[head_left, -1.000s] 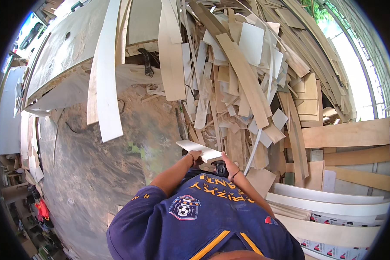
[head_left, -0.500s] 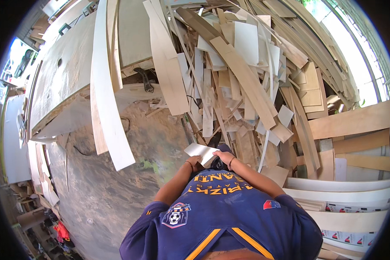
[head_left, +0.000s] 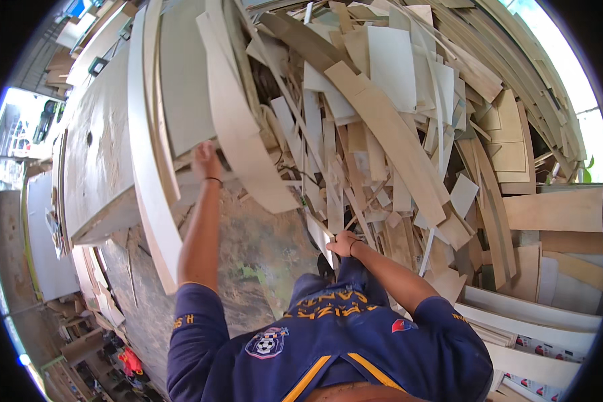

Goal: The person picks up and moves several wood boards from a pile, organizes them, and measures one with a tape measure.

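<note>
My left hand is stretched forward to the near edge of the workbench, with its fingers curled. Whatever it may grip there is hidden. Lower down, in front of my body, my right hand is closed on a small white board, which is turned steeply and seen at a slant. A long white strip hangs over the bench edge to the left of my left hand. On its other side a long pale plywood strip also juts out over the edge.
A heap of plywood offcuts fills the area ahead and to the right. Long boards are stacked at the far right. White-edged panels lie at the lower right. The floor is dusty and stained.
My left hand has left the white board and moved forward to the bench edge, where a dark curved tool lay before. My right hand keeps the board, now tilted more steeply.
</note>
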Demonstrator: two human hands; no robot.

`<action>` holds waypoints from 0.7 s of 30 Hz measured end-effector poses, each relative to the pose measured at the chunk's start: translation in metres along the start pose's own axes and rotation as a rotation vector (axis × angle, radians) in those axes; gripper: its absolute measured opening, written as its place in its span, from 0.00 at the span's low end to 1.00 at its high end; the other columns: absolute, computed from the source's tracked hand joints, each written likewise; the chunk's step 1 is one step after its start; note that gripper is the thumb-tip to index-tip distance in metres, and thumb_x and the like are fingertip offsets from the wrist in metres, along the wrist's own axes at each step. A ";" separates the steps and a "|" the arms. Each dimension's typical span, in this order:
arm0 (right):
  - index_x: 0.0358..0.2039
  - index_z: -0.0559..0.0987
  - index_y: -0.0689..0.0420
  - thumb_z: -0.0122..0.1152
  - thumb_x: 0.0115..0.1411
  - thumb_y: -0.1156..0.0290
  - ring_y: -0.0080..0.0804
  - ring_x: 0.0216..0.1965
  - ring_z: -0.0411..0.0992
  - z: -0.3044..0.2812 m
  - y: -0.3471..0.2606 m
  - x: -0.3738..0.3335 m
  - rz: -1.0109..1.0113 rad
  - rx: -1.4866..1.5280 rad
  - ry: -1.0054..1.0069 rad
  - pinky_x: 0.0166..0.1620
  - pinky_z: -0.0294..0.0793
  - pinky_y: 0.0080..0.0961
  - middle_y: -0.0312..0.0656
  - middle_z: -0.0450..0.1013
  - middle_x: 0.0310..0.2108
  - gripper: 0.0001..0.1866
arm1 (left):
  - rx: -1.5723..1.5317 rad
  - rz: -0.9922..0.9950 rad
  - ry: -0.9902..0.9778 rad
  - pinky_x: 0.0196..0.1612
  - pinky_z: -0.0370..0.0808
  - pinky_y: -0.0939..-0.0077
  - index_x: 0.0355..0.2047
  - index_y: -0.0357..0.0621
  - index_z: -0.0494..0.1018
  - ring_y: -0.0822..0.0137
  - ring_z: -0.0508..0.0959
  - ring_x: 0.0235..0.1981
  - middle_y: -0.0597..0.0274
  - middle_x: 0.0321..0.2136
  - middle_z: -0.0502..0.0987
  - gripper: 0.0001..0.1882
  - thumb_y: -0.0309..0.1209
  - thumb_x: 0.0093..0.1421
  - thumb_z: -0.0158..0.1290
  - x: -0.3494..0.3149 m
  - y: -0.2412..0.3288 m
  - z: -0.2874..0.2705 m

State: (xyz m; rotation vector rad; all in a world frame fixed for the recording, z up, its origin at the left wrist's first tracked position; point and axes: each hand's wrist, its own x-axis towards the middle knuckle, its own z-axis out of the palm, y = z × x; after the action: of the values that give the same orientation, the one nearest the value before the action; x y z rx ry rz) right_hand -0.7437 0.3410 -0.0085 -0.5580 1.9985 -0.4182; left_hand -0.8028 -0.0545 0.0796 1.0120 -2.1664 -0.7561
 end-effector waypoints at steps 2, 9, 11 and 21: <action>0.23 0.76 0.66 0.46 0.46 0.49 0.46 0.30 0.70 -0.029 -0.001 0.018 0.029 0.015 -0.055 0.38 0.68 0.32 0.55 0.71 0.24 0.27 | 0.142 0.012 -0.006 0.35 0.67 0.64 0.33 0.41 0.68 0.56 0.73 0.34 0.53 0.30 0.73 0.18 0.44 0.55 0.42 0.065 -0.019 0.007; 0.31 0.76 0.62 0.49 0.46 0.50 0.47 0.39 0.67 -0.092 0.051 0.088 0.142 0.150 -0.063 0.42 0.65 0.35 0.56 0.69 0.35 0.25 | 0.371 -0.078 0.113 0.41 0.65 0.64 0.40 0.44 0.67 0.51 0.69 0.39 0.49 0.39 0.69 0.20 0.45 0.56 0.39 0.165 -0.060 0.061; 0.33 0.75 0.63 0.50 0.46 0.51 0.47 0.40 0.67 -0.090 0.063 0.107 0.122 0.082 -0.075 0.44 0.65 0.35 0.55 0.69 0.36 0.26 | 0.176 -0.289 0.020 0.49 0.59 0.62 0.46 0.48 0.64 0.56 0.63 0.49 0.54 0.48 0.63 0.22 0.47 0.57 0.36 0.171 -0.082 0.065; 0.31 0.75 0.63 0.55 0.41 0.52 0.46 0.36 0.69 -0.160 0.019 0.196 0.118 -0.067 -0.190 0.40 0.68 0.33 0.53 0.71 0.32 0.25 | 0.752 -0.280 -0.066 0.57 0.45 0.55 0.52 0.54 0.57 0.66 0.49 0.58 0.67 0.56 0.52 0.25 0.50 0.58 0.29 0.150 -0.049 0.080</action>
State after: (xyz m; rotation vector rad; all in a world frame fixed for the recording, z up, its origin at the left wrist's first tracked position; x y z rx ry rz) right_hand -0.9704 0.2584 -0.0874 -0.4990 1.8560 -0.2184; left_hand -0.9156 -0.1840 0.0374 1.7023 -2.4449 -0.0541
